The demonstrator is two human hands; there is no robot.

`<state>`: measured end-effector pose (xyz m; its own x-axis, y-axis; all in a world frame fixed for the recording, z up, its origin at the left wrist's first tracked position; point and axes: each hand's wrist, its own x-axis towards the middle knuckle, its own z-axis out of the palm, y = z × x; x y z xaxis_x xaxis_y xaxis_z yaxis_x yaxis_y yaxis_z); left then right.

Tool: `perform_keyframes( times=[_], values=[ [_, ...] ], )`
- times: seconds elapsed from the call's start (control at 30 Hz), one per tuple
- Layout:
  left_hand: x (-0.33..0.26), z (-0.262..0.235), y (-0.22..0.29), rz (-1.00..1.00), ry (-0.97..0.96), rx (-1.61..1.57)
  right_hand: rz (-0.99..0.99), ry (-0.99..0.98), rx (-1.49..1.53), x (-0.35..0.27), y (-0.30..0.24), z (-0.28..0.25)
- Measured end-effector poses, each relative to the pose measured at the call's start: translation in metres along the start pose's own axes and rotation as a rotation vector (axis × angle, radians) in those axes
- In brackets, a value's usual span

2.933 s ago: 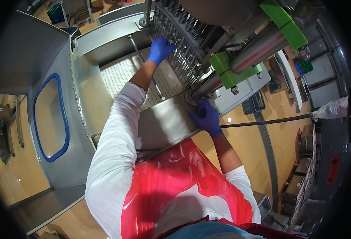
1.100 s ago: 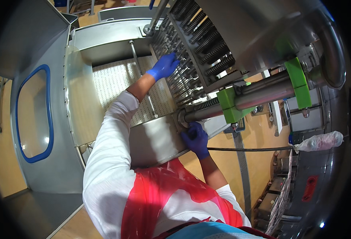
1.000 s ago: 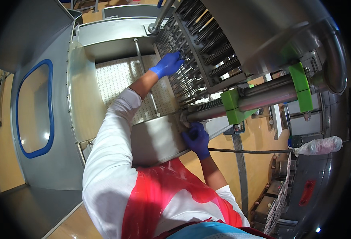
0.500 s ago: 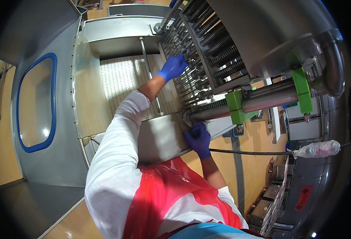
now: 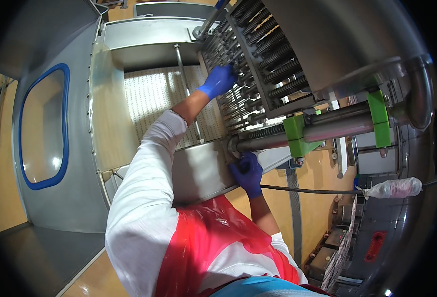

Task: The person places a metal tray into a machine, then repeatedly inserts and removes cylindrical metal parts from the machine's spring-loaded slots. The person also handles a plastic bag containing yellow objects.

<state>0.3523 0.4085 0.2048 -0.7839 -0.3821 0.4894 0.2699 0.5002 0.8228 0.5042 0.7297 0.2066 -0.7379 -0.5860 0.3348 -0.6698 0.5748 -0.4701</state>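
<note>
My left hand point(image 5: 218, 81), in a blue glove, reaches over the machine's bed to a bank of thin metal rods point(image 5: 236, 106). Its fingers are bent in against the rods, with the tips partly hidden, so what they pinch cannot be made out. Coil springs point(image 5: 273, 54) sit in a steel frame just right of these rods. Lower down, my right hand point(image 5: 248, 174), gloved in blue as well, is curled up close against the steel side wall point(image 5: 198, 171), under the end of a thick horizontal shaft point(image 5: 268, 141). Whatever is within those fingers stays hidden.
A perforated pale plate point(image 5: 151, 104) lies in the bed, crossed by a steel bar point(image 5: 183, 74). Green blocks point(image 5: 294, 136) clamp the shaft at the right. A black cable point(image 5: 312, 190) runs to a plastic-wrapped object point(image 5: 394, 188). A blue-rimmed window point(image 5: 66, 123) stands left.
My left hand has shifted slightly right and up, its fingers farther in among the rods. The right hand stays nearly in place. The view has tilted a little.
</note>
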Motion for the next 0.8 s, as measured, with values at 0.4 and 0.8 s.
perform_keyframes(
  times=[0.4,0.8],
  values=[
    [-0.001,-0.008,-0.023,-0.016,-0.165,-0.074,0.025,-0.014,-0.043,0.0,-0.001,0.002],
    [-0.005,-0.013,-0.006,-0.06,-0.147,0.118,0.122,-0.019,-0.006,-0.002,-0.006,0.0]
  ],
)
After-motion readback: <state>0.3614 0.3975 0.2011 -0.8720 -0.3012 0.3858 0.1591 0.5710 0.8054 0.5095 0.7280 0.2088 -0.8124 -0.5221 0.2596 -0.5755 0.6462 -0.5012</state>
